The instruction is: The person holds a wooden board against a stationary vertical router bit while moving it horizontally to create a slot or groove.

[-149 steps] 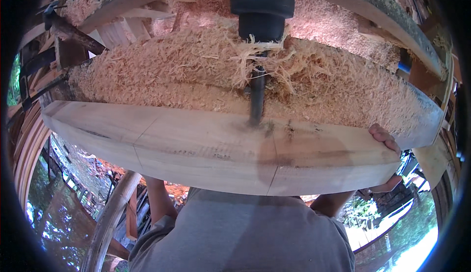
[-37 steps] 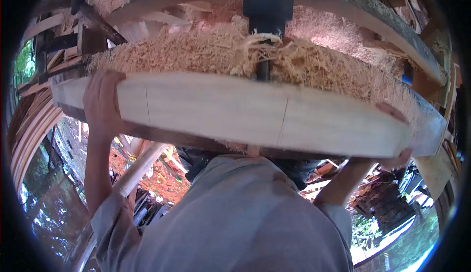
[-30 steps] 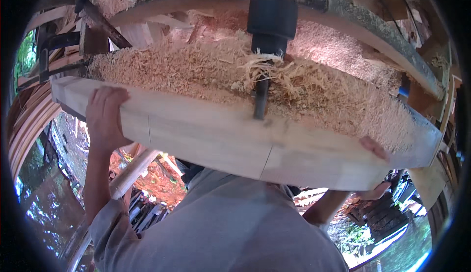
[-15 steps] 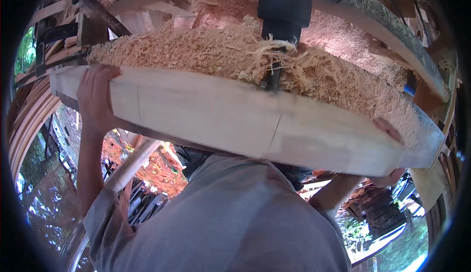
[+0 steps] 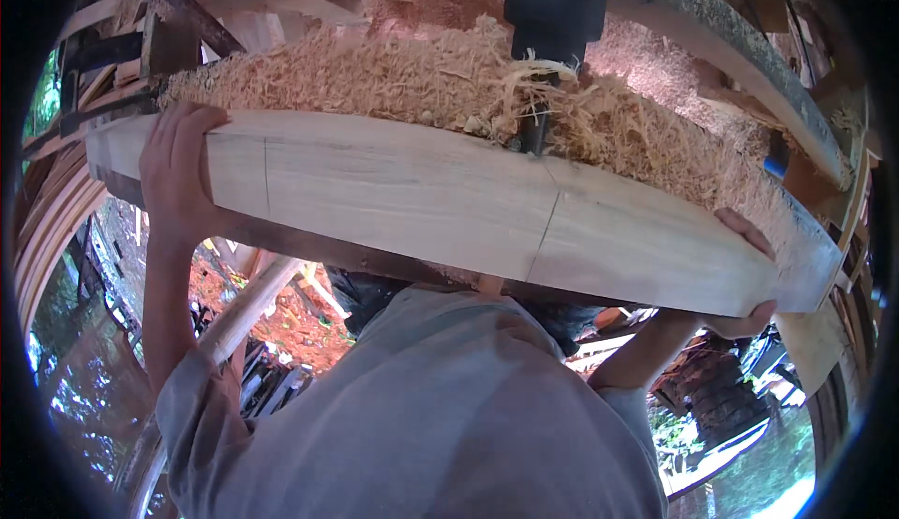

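Observation:
A long pale wooden plank with dark lines drawn across it lies crosswise in front of me. My left hand wraps over its left end, fingers on the top face. At the right end my right hand grips it; fingertips show over the far edge and the thumb at the near edge, the rest hidden by the wood. Beyond the plank's middle hangs a black machine chuck with a dark bit pointing down. The bit's tip is at the plank's far edge; whether they touch I cannot tell.
Shavings heap along the far side of the plank and cling round the bit. A curved wooden beam spans the back right. Stacked boards stand at the left; a round pole slants below my left arm.
The plank and the chuck both appear slightly higher and farther right in view. More of the plank's near side edge shows. Both hands keep their hold at the ends.

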Available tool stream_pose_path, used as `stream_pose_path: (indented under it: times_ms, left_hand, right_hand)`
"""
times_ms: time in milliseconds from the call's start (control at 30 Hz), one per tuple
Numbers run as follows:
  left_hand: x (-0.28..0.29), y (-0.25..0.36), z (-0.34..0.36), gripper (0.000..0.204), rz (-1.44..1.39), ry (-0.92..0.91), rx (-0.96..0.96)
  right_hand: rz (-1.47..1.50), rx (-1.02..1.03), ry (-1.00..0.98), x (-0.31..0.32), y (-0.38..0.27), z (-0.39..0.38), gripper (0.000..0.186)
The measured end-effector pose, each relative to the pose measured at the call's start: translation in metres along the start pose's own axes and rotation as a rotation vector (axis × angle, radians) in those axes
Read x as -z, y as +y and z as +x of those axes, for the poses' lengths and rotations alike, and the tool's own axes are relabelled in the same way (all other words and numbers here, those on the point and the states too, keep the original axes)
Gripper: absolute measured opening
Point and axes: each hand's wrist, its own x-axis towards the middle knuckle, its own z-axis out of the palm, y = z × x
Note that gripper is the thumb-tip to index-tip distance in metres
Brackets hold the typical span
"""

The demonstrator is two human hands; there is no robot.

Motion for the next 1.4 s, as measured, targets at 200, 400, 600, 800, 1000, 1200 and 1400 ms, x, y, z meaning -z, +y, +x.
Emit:
stream_pose_path:
  times_ms: [200,400,600,800,1000,1200,1400]
  left_hand:
    - [0.001,0.005,-0.017,0.071,-0.022,-0.031,-0.019]
    - [-0.001,0.002,0.000,0.064,0.004,0.022,-0.022]
    - [-0.001,0.009,-0.010,0.068,-0.041,-0.005,-0.016]
    - [-0.003,0.016,0.002,0.066,-0.024,0.021,0.005]
    - [-0.008,0.008,-0.006,0.072,-0.032,0.024,-0.056]
    - [0.001,0.003,-0.003,0.075,0.019,0.042,-0.050]
    - [-0.004,0.002,0.007,0.078,-0.016,0.041,-0.008]
  right_hand:
    - [-0.016,0.085,-0.110,0.050,0.014,-0.028,0.087]
    - [0.166,0.142,-0.116,0.003,0.002,-0.009,0.090]
    - [0.263,0.007,-0.054,0.043,0.005,-0.021,0.086]
    - [-0.205,-0.119,-0.055,0.039,-0.014,0.000,0.089]
    - [0.266,-0.105,0.127,-0.032,-0.035,-0.022,0.092]
    - [0.026,0.060,-0.043,-0.006,-0.002,-0.012,0.084]
    - [-0.051,0.130,0.120,-0.019,-0.010,-0.004,0.081]
